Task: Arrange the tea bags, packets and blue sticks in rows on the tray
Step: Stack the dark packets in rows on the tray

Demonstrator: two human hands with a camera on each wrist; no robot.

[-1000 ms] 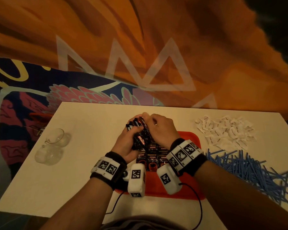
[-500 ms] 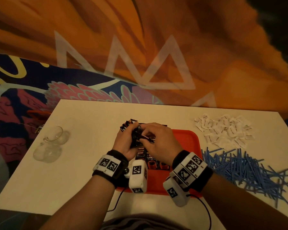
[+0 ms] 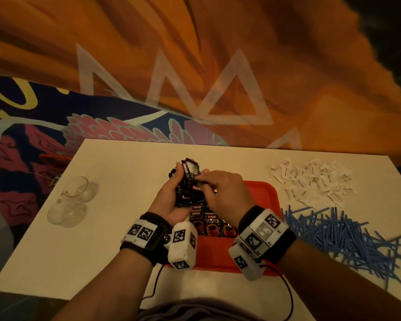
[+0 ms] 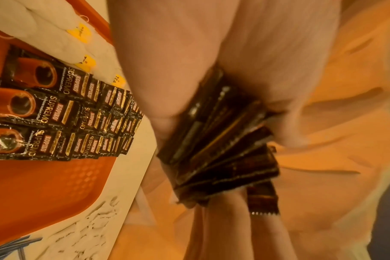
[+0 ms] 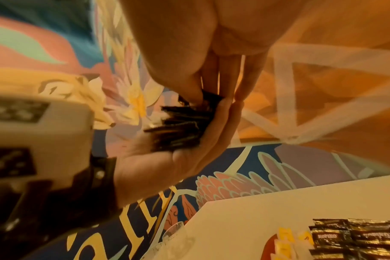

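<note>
My left hand (image 3: 171,195) grips a fanned stack of black coffee packets (image 3: 190,184) above the far left of the red tray (image 3: 259,195). My right hand (image 3: 220,188) pinches one packet at the top of that stack (image 5: 185,126). In the left wrist view the stack (image 4: 220,154) fans out between palm and fingers. Rows of black packets (image 4: 62,112) lie overlapped on the tray (image 4: 44,179), with white tea bags (image 4: 56,35) bearing yellow tags in a row beside them. A pile of blue sticks (image 3: 338,235) lies right of the tray.
A heap of white sachets (image 3: 312,181) lies at the table's far right. Two clear glass cups (image 3: 72,200) lie on their sides at the left. The table's near edge (image 3: 56,295) is close to my body; a black cable (image 3: 287,297) trails from my right wrist.
Both hands have drifted slightly left and toward me with the stack. The right hand has shifted from covering the stack to pinching a packet at its top.
</note>
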